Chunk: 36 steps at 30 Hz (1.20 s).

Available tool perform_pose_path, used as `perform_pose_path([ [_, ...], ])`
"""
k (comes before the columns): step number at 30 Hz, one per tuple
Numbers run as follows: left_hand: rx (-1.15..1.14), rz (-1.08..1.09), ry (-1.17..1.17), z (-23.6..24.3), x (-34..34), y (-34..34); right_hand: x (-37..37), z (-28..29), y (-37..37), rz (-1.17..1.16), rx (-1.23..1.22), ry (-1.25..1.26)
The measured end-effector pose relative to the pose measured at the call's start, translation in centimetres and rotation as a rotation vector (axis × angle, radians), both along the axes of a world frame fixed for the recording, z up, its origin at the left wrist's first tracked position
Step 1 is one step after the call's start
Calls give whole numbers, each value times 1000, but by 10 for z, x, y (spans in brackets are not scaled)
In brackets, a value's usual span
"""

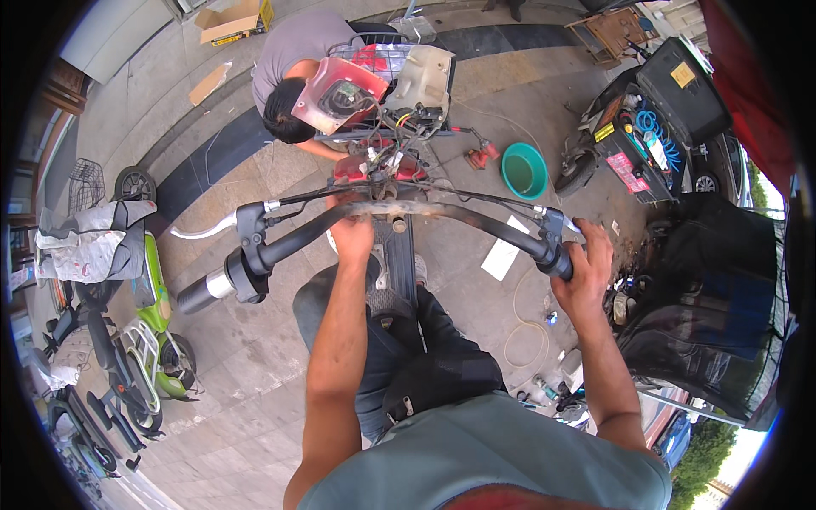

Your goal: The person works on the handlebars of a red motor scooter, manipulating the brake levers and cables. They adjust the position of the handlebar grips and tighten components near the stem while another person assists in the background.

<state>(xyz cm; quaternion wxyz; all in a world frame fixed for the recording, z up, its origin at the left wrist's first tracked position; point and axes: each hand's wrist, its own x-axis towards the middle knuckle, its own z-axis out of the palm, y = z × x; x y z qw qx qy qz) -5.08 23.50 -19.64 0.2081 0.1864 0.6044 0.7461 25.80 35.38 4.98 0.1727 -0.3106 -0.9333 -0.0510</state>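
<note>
A scooter's black handlebar [302, 238] stretches across in front of me, its wiring and front bodywork opened up. My right hand [588, 270] is closed round the right grip [557, 259], fingers by the short right brake lever [571, 223]. My left hand [352, 235] reaches up to the bar just left of the stem; its fingers are hidden behind the bar. The silver left brake lever [202, 228] and left grip [200, 294] are untouched. Beyond lie a red scooter part [378, 166] and loose wires [416, 123], where a person [302, 64] bends down with an arm reaching in.
A green basin [524, 171] stands on the paving ahead right, near an opened black toolbox [629, 140] with blue coiled hose. White paper [503, 249] lies right of the stem. Parked at left is a green scooter [153, 289]; a cardboard box [231, 21] sits far left.
</note>
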Motion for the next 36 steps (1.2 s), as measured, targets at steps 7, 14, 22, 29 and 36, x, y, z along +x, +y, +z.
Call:
perform_pose_path([
  [7,173,37,-339,21,-22,-36,4,2,-2,3,-25,11],
  [14,-15,29,-281,25,-50,-98,11,3,-5,-11,-87,46],
  [22,-361,-48,-253,-15,-68,-103,22,0,-7,5,-75,85],
  [29,-478,-93,-197,-19,-64,-97,42,-4,-14,0,-96,124],
  [36,-455,-49,-200,-26,-70,-110,43,-10,-17,38,-98,145],
])
